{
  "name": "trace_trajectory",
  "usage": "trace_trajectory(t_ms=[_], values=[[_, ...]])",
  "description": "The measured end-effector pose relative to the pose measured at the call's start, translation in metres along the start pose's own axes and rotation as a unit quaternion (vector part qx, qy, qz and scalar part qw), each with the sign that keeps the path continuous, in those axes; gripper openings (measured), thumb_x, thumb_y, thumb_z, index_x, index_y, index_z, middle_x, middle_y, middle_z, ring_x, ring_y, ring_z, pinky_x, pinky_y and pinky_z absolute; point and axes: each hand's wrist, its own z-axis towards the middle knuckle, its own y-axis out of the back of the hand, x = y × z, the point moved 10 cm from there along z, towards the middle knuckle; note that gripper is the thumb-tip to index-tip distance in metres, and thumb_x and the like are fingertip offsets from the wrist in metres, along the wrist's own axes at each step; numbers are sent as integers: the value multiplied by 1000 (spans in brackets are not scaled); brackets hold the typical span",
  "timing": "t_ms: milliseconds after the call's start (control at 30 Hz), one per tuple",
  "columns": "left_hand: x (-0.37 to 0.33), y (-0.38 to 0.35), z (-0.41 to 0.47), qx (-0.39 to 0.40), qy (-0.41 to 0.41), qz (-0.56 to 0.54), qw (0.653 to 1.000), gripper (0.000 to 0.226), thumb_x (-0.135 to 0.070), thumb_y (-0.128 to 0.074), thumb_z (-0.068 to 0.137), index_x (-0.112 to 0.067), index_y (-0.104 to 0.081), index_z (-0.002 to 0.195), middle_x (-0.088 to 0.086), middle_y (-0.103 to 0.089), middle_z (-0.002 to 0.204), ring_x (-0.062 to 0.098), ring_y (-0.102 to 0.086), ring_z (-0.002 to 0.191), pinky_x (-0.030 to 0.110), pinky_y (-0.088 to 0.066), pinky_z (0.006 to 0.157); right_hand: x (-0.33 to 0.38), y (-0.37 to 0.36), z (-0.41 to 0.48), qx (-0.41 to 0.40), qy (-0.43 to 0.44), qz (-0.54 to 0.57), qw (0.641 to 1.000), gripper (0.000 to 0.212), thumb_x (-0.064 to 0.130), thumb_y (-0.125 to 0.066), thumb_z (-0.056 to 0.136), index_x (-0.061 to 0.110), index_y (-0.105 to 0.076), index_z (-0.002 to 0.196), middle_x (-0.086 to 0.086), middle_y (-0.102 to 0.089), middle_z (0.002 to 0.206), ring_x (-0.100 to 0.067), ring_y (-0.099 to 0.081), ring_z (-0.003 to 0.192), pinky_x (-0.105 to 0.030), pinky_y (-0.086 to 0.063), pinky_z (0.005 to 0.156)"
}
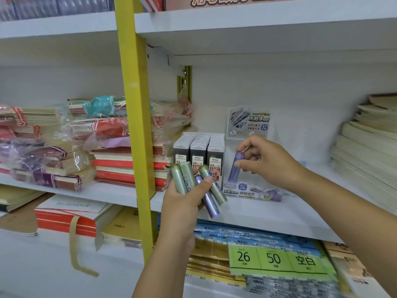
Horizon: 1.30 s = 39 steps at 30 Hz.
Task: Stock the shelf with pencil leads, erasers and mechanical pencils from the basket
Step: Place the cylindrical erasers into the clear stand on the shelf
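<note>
Ahead, the white shelf [268,214] has bare board along its front edge and a wide free stretch to the right of the display box [251,190], up to the paper stacks [365,151] at the far right. On the left the yellow post [137,125] bounds the bay, and the grey lead packs [198,153] stand in three rows just beside the display box, touching or nearly touching it. Headroom under the upper shelf [257,26] is generous.

The right hand [266,160] pinches one purple tube [235,166] between thumb and fingers, closed on its upper end; the tube stands nearly upright in front of the display box's backing card, its lower end at the box's tray. The left hand [184,203] is wrapped tight around a fan of tubes: three green tubes [184,177] and a second purple one [207,196], thumb pressed across them, held in front of the lead packs and above the shelf's front edge.
</note>
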Motion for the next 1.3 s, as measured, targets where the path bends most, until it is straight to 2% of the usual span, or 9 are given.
trace_trajectory(t_ms=[167,300,467,667,833,900,1033,1133,1300], values=[[2,6,1,-11,3,2,1000,36,-24,-81,78,-27,-67,110,0,-76,98,18,-74,90,43,-58,87,-12,-6,-6,-47,-36,65,996,14,28,-74,83,27,-60,88,-1,-71,75,-9,-69,65,-31,-59,65],[5,10,1,-14,8,-1,1000,34,-25,-81,79,-29,-67,109,-2,-77,95,11,-74,81,28,-55,67,-20,-12,-10,-36,-54,107,992,7,32,-62,91,29,-63,97,5,-74,80,-11,-71,70,-38,-59,77],[9,8,-1,-21,19,2,1000,39,-26,-82,78,-29,-66,113,-3,-76,95,14,-72,86,29,-51,72,-27,-16,-16,-37,-61,99,993,15,23,-67,89,35,-64,98,4,-74,80,-13,-71,77,-49,-55,84],[8,7,-5,-26,25,0,999,38,-24,-82,79,-28,-66,113,-1,-76,97,20,-70,93,34,-52,80,-22,-25,-17,7,-48,60,997,23,24,-63,90,46,-60,96,14,-69,80,-12,-61,65,-30,-48,57],[1,2,-12,-16,27,3,999,31,-21,-80,81,-26,-67,108,0,-75,92,19,-69,86,31,-50,72,-24,-29,-22,54,-81,43,994,24,24,-54,97,41,-52,114,13,-72,99,-27,-66,85,-34,-50,65],[0,2,-13,-9,26,8,1000,33,-20,-80,80,-25,-67,110,0,-75,92,19,-68,86,31,-50,73,-16,-22,-29,18,-59,8,998,35,26,-53,97,35,-44,130,15,-63,117,-13,-62,98,-29,-50,81],[-1,-2,-13,20,19,25,999,33,-18,-81,79,-25,-66,109,0,-76,95,19,-71,91,33,-52,78,18,-7,-62,-84,29,56,994,19,27,-63,89,36,-63,106,20,-62,96,3,-58,89,-12,-47,79],[-2,-11,-16,53,6,36,998,29,-17,-80,80,-28,-68,103,2,-76,95,19,-72,90,36,-56,81,19,-37,-80,27,-17,185,982,35,27,-75,79,40,-63,109,10,-68,89,-7,-66,82,-21,-55,80],[-1,-18,-21,75,-16,60,995,22,-20,-80,79,-37,-71,90,-1,-75,89,15,-72,83,29,-57,72,22,-47,-80,43,-24,197,979,49,13,-76,79,42,-60,115,0,-65,93,-11,-63,76,-31,-55,82]])
